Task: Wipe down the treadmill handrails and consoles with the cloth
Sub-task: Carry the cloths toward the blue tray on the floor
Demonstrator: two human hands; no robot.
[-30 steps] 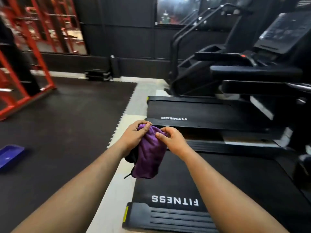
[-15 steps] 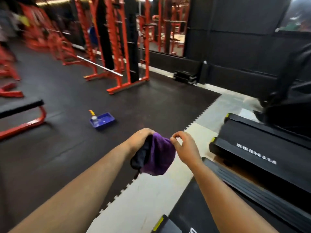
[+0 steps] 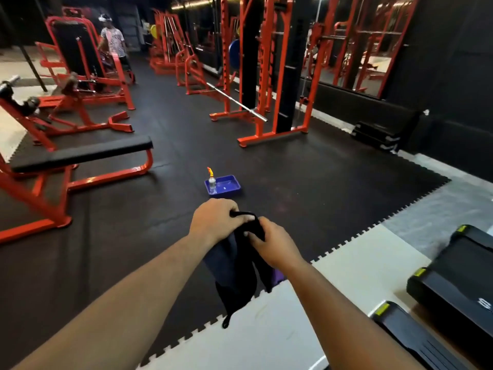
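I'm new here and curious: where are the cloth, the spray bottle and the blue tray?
cloth (image 3: pixel 234 273): head view, hanging dark fold.
spray bottle (image 3: pixel 212 181): head view, clear body.
blue tray (image 3: pixel 226 192): head view, near rim.

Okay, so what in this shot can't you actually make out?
- Head view: the treadmills are cut off by the right and bottom edges; no handrails or consoles show.
- The cloth is bunched between the left hand and right hand, so its full shape and purple side are mostly hidden.
- The spray bottle in the blue tray is too small to read any label or fill level.
- The distant person is too small to tell what they do.
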